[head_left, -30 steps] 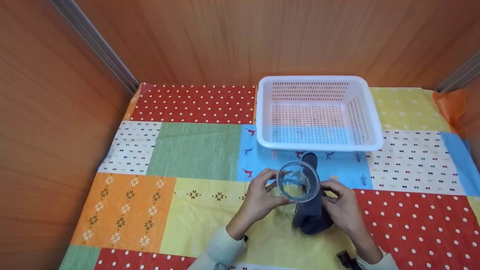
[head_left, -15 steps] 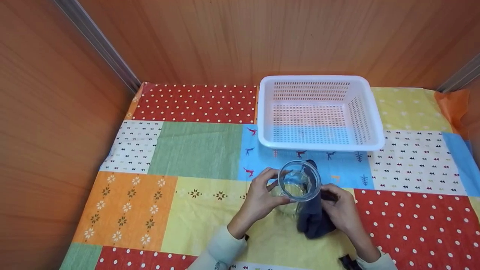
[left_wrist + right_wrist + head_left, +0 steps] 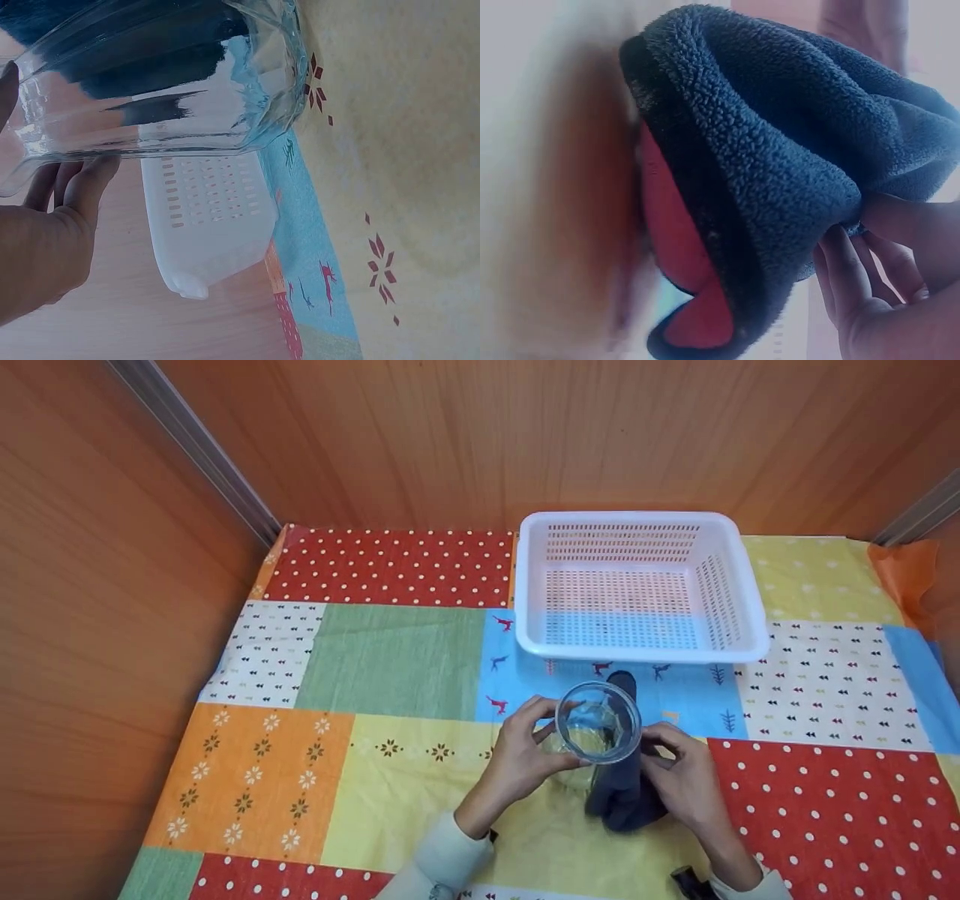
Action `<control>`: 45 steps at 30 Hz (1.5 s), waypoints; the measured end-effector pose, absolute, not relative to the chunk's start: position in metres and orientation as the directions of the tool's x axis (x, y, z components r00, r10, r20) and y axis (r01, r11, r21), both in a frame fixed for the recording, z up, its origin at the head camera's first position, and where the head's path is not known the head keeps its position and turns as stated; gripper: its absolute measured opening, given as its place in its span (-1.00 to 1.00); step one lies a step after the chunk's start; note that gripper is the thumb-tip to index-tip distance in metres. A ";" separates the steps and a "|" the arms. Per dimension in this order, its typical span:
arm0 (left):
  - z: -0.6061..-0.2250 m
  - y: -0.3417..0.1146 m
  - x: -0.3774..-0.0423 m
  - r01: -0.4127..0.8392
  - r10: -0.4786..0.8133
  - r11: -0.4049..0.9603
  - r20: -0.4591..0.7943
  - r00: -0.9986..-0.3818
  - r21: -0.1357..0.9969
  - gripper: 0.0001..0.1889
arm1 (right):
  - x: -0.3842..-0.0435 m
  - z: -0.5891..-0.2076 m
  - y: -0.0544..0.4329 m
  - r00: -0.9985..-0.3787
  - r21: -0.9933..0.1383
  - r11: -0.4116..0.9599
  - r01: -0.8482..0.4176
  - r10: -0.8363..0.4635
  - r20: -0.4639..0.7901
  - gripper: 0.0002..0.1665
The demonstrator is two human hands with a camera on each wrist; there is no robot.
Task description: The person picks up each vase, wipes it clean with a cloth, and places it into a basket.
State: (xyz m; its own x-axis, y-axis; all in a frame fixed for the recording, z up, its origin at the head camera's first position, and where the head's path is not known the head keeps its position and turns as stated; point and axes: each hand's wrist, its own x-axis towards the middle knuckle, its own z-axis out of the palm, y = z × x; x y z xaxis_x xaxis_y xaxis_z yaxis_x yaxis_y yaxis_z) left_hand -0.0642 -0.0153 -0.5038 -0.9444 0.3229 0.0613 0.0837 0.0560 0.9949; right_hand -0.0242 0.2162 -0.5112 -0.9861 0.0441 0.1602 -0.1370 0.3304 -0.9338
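In the head view my left hand point(image 3: 517, 754) grips a clear glass jar point(image 3: 592, 735) by its upper part, thumb and fingers on either side of the rim. The jar is held tilted above the cloth-covered table, its mouth facing up towards me. My right hand point(image 3: 684, 772) pinches a dark grey towel point(image 3: 626, 795) that lies along the jar's right side. The right wrist view shows the towel point(image 3: 772, 127) as fluffy, with a dark edge band and a pink underside, bunched between thumb and fingers. Seen through the ribbed glass point(image 3: 195, 127) in the left wrist view is the towel's dark shape.
A white perforated plastic basket point(image 3: 637, 652) stands beyond the hands, near the back wooden panel point(image 3: 480, 442). The table bears a patchwork-patterned tablecloth point(image 3: 405, 660). Another wooden panel point(image 3: 97, 622) rises on the left.
The right hand and towel shifted slightly towards me, then back away along the jar's side. My left hand and the jar have hardly moved.
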 end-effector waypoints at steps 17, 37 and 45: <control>-0.503 -0.015 -0.064 0.086 0.318 0.054 0.064 -0.946 0.995 -0.39 | -0.028 -0.509 0.218 -0.982 -0.924 0.347 -0.164 0.030 0.185 -0.64; -0.504 -0.015 -0.064 0.082 0.318 0.067 0.057 -0.946 0.994 -0.38 | -0.029 -0.528 0.221 -0.995 -0.914 0.402 -0.051 0.061 0.082 -0.64; -0.503 -0.015 -0.064 0.088 0.320 0.065 0.062 -0.945 0.994 -0.38 | -0.028 -0.509 0.217 -0.986 -0.919 0.369 -0.139 0.036 0.164 -0.63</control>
